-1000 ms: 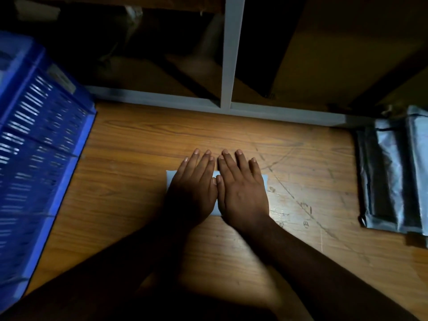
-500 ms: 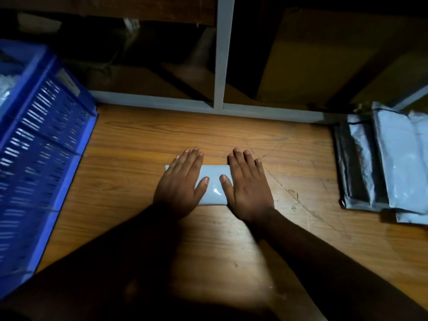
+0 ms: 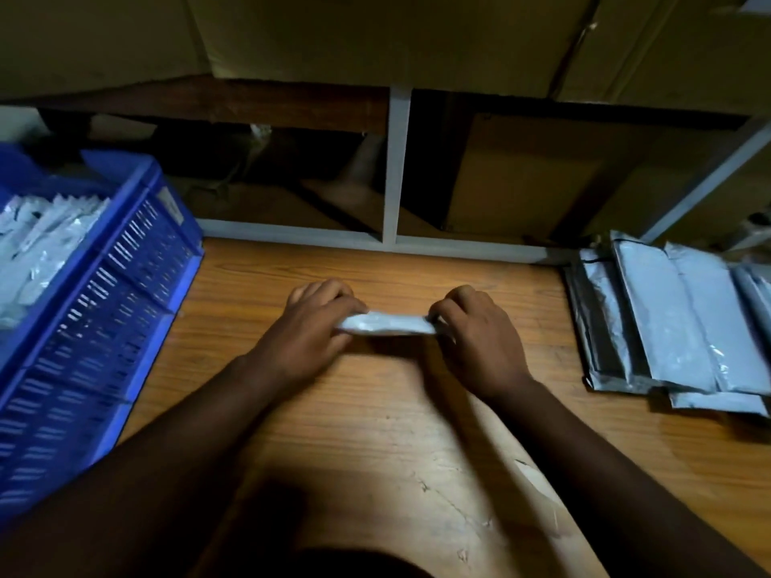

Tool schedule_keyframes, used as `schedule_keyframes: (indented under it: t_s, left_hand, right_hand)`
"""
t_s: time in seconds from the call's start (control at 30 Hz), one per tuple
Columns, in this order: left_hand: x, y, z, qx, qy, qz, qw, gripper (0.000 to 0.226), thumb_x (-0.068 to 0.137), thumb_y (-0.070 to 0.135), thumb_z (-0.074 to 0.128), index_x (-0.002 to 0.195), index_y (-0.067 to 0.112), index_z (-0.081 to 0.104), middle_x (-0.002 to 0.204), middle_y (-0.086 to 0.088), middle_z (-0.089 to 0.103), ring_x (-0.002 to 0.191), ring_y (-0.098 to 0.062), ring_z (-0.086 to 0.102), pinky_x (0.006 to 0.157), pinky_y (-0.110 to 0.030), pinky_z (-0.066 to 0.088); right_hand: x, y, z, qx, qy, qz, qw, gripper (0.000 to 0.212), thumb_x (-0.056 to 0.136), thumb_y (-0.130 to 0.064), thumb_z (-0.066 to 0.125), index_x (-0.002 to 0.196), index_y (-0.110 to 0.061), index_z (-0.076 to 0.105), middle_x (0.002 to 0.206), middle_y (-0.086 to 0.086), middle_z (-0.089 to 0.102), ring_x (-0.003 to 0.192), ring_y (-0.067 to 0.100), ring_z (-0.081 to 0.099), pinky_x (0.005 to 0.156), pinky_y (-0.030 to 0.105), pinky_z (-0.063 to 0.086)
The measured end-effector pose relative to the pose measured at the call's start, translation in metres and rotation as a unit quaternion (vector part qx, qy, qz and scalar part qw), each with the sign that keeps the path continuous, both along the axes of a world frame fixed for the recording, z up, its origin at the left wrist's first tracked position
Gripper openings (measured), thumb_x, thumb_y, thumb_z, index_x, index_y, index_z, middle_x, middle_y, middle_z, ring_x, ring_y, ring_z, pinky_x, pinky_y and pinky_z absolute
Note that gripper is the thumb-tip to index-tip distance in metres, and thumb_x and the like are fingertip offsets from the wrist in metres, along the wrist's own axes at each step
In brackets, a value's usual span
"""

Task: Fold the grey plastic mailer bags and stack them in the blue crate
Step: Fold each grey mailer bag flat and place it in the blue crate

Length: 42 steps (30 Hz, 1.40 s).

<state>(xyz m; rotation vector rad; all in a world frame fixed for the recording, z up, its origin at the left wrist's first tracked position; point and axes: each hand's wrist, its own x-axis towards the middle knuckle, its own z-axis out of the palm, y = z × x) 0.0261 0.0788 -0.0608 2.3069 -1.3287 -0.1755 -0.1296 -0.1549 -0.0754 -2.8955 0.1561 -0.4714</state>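
Observation:
A folded grey mailer bag (image 3: 390,324) forms a narrow strip at the middle of the wooden table (image 3: 375,431), held just above the surface. My left hand (image 3: 311,327) grips its left end with curled fingers. My right hand (image 3: 479,331) pinches its right end. The blue crate (image 3: 96,310) stands at the left, with several folded grey bags (image 3: 37,244) inside. A pile of unfolded grey mailer bags (image 3: 667,323) lies flat at the table's right side.
A grey metal shelf frame (image 3: 394,168) runs along the table's far edge, with cardboard boxes (image 3: 521,181) behind it and above. The crate's wall stands close to my left forearm.
My hands went from pressing flat on the folded bag, to sliding apart along it, to curling round its two ends and lifting it. The camera tilted upward.

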Motion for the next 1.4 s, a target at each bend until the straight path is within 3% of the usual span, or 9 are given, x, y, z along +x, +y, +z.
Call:
schedule_keyframes:
  t_s: [0.07,0.27,0.47,0.6,0.67,0.8,0.9,1.1,1.4]
  left_hand:
    - [-0.013,0.01,-0.015,-0.033,-0.029,-0.018,0.999,0.04,0.086,0.003,0.07,0.118,0.027,0.064,0.126,0.007,0.051,0.12,-0.015,0.046,0.1,-0.032,0.038]
    - [-0.042,0.025,-0.058,-0.089,-0.037,-0.01,0.995,0.028,0.089,0.01,0.068,0.115,0.019,0.069,0.121,0.003,0.061,0.114,-0.022,0.061,0.1,-0.036,0.044]
    - [-0.013,-0.022,-0.052,0.049,-0.005,0.013,0.999,0.056,0.102,0.05,0.041,0.151,0.022,0.049,0.164,0.0,0.036,0.153,-0.017,0.027,0.127,-0.039,0.02]
    - [-0.022,-0.026,-0.077,0.033,0.024,0.026,0.999,0.062,0.104,0.054,0.026,0.151,0.021,0.049,0.162,0.001,0.04,0.153,-0.012,0.028,0.129,-0.033,0.006]
    - [-0.023,-0.027,-0.081,0.001,0.033,0.019,0.999,0.052,0.106,0.046,0.035,0.145,0.02,0.058,0.154,0.002,0.052,0.147,-0.011,0.039,0.128,-0.031,0.013]
    - [-0.029,-0.029,-0.082,-0.013,0.007,0.023,1.0,0.043,0.105,0.037,0.042,0.139,0.02,0.06,0.147,0.001,0.058,0.14,-0.014,0.049,0.121,-0.035,0.031]
    - [-0.038,-0.046,-0.073,-0.014,-0.02,0.081,0.996,0.039,0.106,0.03,0.038,0.127,0.014,0.066,0.133,-0.004,0.067,0.127,-0.021,0.061,0.109,-0.026,0.036]
    - [-0.048,-0.058,-0.093,-0.007,-0.047,0.097,0.994,0.059,0.112,0.038,0.017,0.149,0.007,0.052,0.158,-0.008,0.046,0.15,-0.021,0.037,0.127,-0.04,0.023]
    - [-0.045,-0.062,-0.111,-0.051,-0.101,0.117,0.987,0.047,0.108,0.023,0.038,0.148,0.001,0.051,0.158,-0.013,0.045,0.152,-0.026,0.034,0.121,-0.052,0.032]
  right_hand:
    - [-0.007,0.01,-0.008,-0.011,-0.023,0.0,1.0,0.02,0.085,-0.021,0.065,0.105,-0.018,0.063,0.114,0.01,0.061,0.095,0.031,0.055,0.073,0.039,0.042]
    - [-0.035,0.012,-0.044,0.014,0.183,0.044,0.982,0.047,0.075,-0.036,0.058,0.119,-0.021,0.056,0.161,0.007,0.04,0.147,0.033,0.038,0.118,0.059,0.027]
    - [-0.022,-0.012,-0.047,0.039,0.165,0.061,0.984,0.028,0.096,-0.033,0.048,0.112,-0.022,0.066,0.155,0.002,0.052,0.141,0.03,0.049,0.116,0.051,0.036]
    - [-0.001,0.005,-0.032,0.213,0.054,-0.025,0.975,0.025,0.083,-0.02,0.054,0.104,-0.019,0.068,0.111,-0.002,0.073,0.105,0.024,0.065,0.095,0.038,0.048]
    - [0.02,0.021,-0.029,0.249,0.04,-0.053,0.966,0.031,0.091,-0.024,0.051,0.115,-0.017,0.07,0.121,0.002,0.072,0.114,0.023,0.062,0.101,0.035,0.045]
    - [0.03,0.044,-0.063,0.096,0.149,-0.057,0.982,0.054,0.109,-0.043,0.021,0.149,-0.021,0.05,0.16,0.004,0.043,0.148,0.031,0.035,0.122,0.055,0.023]
    - [0.025,0.047,-0.075,0.068,0.144,-0.072,0.985,0.054,0.11,-0.04,0.024,0.152,-0.017,0.049,0.163,0.005,0.041,0.151,0.033,0.033,0.123,0.058,0.022]
    - [0.026,0.046,-0.082,0.055,0.142,-0.056,0.987,0.057,0.111,-0.039,0.021,0.16,-0.014,0.036,0.168,0.004,0.031,0.157,0.028,0.023,0.126,0.055,0.017]
    - [0.034,0.045,-0.084,0.054,0.151,-0.058,0.985,0.058,0.109,-0.037,0.022,0.162,-0.014,0.032,0.169,0.005,0.026,0.159,0.028,0.011,0.128,0.051,0.012]
